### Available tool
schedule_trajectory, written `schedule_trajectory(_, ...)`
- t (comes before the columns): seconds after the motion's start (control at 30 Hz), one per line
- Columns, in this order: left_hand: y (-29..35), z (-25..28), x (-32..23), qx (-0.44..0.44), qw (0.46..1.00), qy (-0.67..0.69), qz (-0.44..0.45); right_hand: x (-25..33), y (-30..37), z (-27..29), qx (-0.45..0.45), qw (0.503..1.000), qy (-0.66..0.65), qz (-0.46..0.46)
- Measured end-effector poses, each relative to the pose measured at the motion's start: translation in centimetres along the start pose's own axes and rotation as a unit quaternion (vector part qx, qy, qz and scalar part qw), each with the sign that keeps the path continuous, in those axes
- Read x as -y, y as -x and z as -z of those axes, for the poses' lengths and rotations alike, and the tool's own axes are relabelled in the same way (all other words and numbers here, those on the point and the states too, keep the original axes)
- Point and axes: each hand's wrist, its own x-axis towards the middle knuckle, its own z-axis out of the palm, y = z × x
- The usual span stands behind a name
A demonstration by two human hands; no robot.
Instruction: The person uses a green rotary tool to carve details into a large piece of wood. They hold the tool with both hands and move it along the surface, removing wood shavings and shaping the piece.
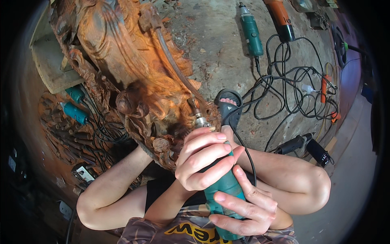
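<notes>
My left hand (207,158) is wrapped round the front of a green die grinder (225,185), close to its metal collet. Farther back, my right hand (250,205) grips the grinder's body, fingers laid across it. The grinder points up and away from me, and its bit (195,108) meets, or comes very close to, a large reddish-brown wood carving (150,77). Smooth flowing folds cover the carving's upper part. Knobbly, darker shapes lie along its lower edge, between my legs. I cannot tell whether the bit is spinning.
On the concrete floor at right lie another green die grinder (252,34), an orange power tool (280,18), tangled black cords (280,89) and a black tool (294,143). At left are teal tools (74,113), many carving bits (67,138) and a pale container (50,61).
</notes>
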Motion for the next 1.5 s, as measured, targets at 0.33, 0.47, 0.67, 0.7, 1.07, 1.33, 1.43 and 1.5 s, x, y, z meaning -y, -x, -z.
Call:
schedule_trajectory(0.33, -0.1, 0.1, 0.2, 0.029, 0.999, -0.007, 0.014, -0.3, -0.8, -0.3, -0.022, 1.0, 0.007, -0.015)
schedule_trajectory(0.47, -0.2, 0.2, -0.2, 0.046, 0.998, 0.004, 0.041, -0.2, -1.0, -0.6, -0.052, 0.998, -0.005, -0.022)
schedule_trajectory(0.67, 0.0, 0.2, 0.7, 0.013, 1.0, 0.007, -0.011, -0.1, -1.4, -0.4, -0.033, 0.999, 0.012, -0.017)
schedule_trajectory(0.7, 0.1, 0.2, 0.8, 0.01, 1.0, 0.002, -0.009, -0.1, -1.5, -0.4, -0.032, 0.999, 0.013, -0.02)
schedule_trajectory(1.07, 0.2, 0.1, 0.3, -0.028, 0.999, -0.024, 0.013, 0.7, -1.8, -1.2, -0.05, 0.998, 0.001, -0.032)
schedule_trajectory(1.33, 0.2, -0.3, 0.5, -0.035, 0.999, -0.021, 0.017, 0.6, -2.1, -1.1, -0.049, 0.999, 0.022, -0.006)
schedule_trajectory(1.43, 0.1, -0.2, 0.4, -0.018, 0.999, -0.014, 0.03, 0.4, -2.4, -0.5, -0.041, 0.997, 0.058, 0.032)
schedule_trajectory(1.5, 0.1, 0.1, 0.3, 0.024, 0.999, -0.021, 0.032, 0.0, -2.7, 0.0, -0.03, 0.988, 0.121, 0.095)
